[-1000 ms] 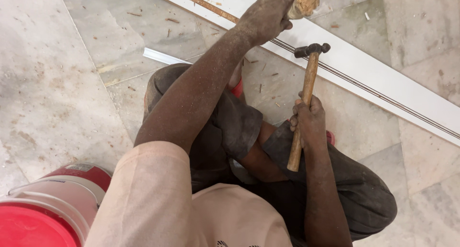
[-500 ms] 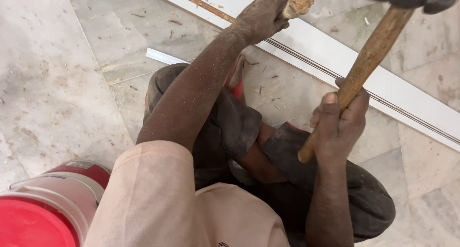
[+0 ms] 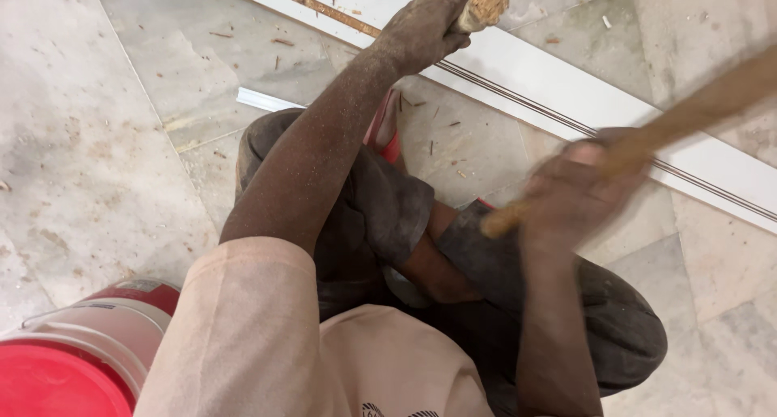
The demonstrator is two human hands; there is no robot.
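Marble floor (image 3: 97, 142), white grooved strip (image 3: 566, 101) lying far across it. Left hand (image 3: 425, 30) clenched round wooden chisel handle (image 3: 484, 3) over strip. Right hand (image 3: 579, 194), blurred, fist closed round hammer handle (image 3: 647, 138), raised at right. Red bucket (image 3: 73, 360) near left.

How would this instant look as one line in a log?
left hand: gripping wooden tool handle over white strip | right hand: gripping hammer handle, motion-blurred | floor: marble tiles | red bucket at lower left
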